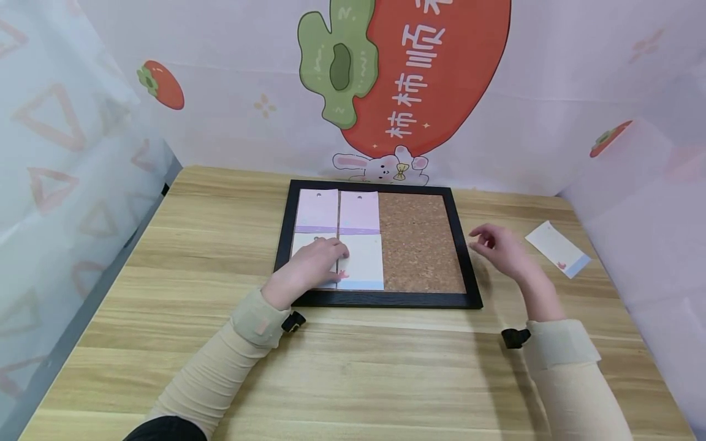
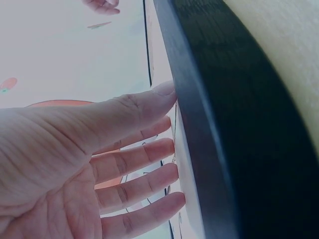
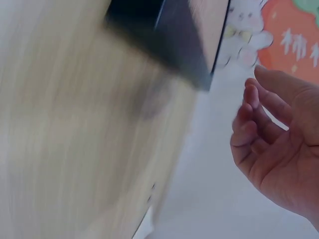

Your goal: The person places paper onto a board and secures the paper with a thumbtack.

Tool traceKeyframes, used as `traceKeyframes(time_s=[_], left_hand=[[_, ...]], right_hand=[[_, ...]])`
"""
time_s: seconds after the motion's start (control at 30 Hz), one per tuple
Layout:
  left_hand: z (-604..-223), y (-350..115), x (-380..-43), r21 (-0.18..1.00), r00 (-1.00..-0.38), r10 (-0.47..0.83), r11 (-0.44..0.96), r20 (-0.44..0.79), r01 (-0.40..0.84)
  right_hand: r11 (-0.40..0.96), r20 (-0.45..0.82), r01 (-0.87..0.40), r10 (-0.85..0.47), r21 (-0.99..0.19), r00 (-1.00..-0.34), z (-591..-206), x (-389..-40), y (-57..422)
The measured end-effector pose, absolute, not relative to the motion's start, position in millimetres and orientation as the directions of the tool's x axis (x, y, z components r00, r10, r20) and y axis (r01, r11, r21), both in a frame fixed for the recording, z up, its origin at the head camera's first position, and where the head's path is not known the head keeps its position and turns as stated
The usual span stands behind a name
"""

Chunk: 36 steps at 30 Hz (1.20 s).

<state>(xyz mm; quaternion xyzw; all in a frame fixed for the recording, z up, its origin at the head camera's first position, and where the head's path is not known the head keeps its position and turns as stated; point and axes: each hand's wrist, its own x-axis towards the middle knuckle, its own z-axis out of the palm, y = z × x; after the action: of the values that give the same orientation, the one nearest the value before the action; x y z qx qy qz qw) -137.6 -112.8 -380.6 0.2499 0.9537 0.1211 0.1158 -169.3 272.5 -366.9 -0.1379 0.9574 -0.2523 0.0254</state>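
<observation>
A black-framed cork board lies on the table with two purple-edged cards, one the left purple card and one the right purple card, in its upper left. Below them are a blue-edged white card and another white card, mostly hidden under my left hand. The left fingertips rest on the cards, fingers fairly straight and spread. Past the board's right edge, my right hand hovers with loosely bent fingers and holds nothing.
On the right of the wooden table lies a loose white card with a blue edge. A printed cloth wall stands right behind the board, and further cloth walls flank both sides.
</observation>
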Motion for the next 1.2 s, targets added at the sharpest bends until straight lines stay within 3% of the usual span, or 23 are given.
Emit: traceKeyframes(time_s=[0.47, 0.97, 1.2], left_hand=[[-382.8, -112.4, -137.8, 0.272, -0.852, 0.498, 0.852, -0.163, 0.447], [-381.8, -113.3, -137.0, 0.275, -0.855, 0.490, 0.857, -0.172, 0.436], [-380.8, -113.0, -137.4, 0.279, -0.855, 0.487, 0.858, -0.176, 0.431]], right_hand=[[0.898, -0.008, 0.048, 0.049, -0.438, -0.999, -382.3, -179.9, 335.3], [0.820, -0.068, 0.264, 0.267, -0.507, -0.961, -409.2, -190.2, 360.7], [0.744, -0.184, 0.377, 0.333, -0.552, -0.925, -414.5, -194.1, 358.2]])
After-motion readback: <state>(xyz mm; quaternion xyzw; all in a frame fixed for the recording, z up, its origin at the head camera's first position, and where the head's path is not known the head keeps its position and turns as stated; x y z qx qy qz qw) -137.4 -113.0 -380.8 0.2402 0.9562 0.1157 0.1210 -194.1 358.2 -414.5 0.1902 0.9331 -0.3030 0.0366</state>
